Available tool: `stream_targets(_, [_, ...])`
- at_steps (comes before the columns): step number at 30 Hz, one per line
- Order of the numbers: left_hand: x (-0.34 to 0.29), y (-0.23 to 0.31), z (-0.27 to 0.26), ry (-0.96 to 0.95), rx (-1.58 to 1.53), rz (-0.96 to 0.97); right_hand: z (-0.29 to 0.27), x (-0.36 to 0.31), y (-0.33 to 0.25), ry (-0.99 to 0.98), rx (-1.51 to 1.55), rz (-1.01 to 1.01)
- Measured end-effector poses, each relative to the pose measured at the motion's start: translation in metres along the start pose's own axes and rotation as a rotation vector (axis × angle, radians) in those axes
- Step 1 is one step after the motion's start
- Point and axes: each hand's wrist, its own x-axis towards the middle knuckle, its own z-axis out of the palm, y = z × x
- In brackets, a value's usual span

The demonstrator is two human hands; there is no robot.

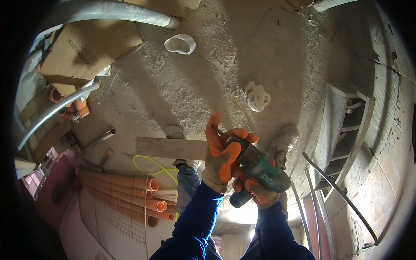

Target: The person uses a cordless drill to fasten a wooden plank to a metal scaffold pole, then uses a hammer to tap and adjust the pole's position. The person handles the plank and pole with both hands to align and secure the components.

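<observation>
Head view: the gloved right hand (262,196) is closed around the handle of a green-and-black cordless drill (264,171), most of the handle covered by its fingers. The gloved left hand (220,158) is at the drill's front, index finger raised and the other fingers curled about the chuck (242,149); whether it presses on the chuck or pinches a bit, I cannot tell, as the fingers hide the tip.

The drill is held above the floor, between the person's feet. Its long axis slants from near right to far left, chuck toward far left, rounded rear toward near right; the battery (241,198) juts out on the near left.

Left of the hands, a flat board (169,148) runs left to right, its right end hidden behind the left glove. Both shoes are partly covered. Farther left and nearer lie orange pipes (130,183) behind wire mesh (146,234) and a yellow hose (152,159). A crumpled white wrapper (258,97) lies beyond the drill; at the right, a ladder-like frame (359,130) leans in shadow.
</observation>
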Motion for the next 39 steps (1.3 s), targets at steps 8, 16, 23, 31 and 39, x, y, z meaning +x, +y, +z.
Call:
stream_targets(8, [-0.007, -0.004, 0.004, 0.025, -0.026, 0.036, -0.012, 0.001, 0.0, -0.101, -0.036, 0.003])
stream_targets(16, [-0.006, -0.008, 0.004, 0.004, 0.114, 0.069, -0.02, 0.005, 0.005, -0.186, -0.058, -0.034])
stream_targets(23, [-0.006, -0.007, 0.007, 0.091, 0.066, 0.04, -0.021, 0.003, 0.003, -0.176, -0.08, 0.015])
stream_targets(31, [-0.005, 0.003, -0.001, 0.073, -0.177, -0.087, -0.029, -0.005, 0.027, -0.094, -0.447, -0.031])
stream_targets(39, [-0.009, 0.003, -0.001, -0.07, -0.311, -0.072, -0.021, -0.013, 0.032, -0.065, -0.146, -0.041])
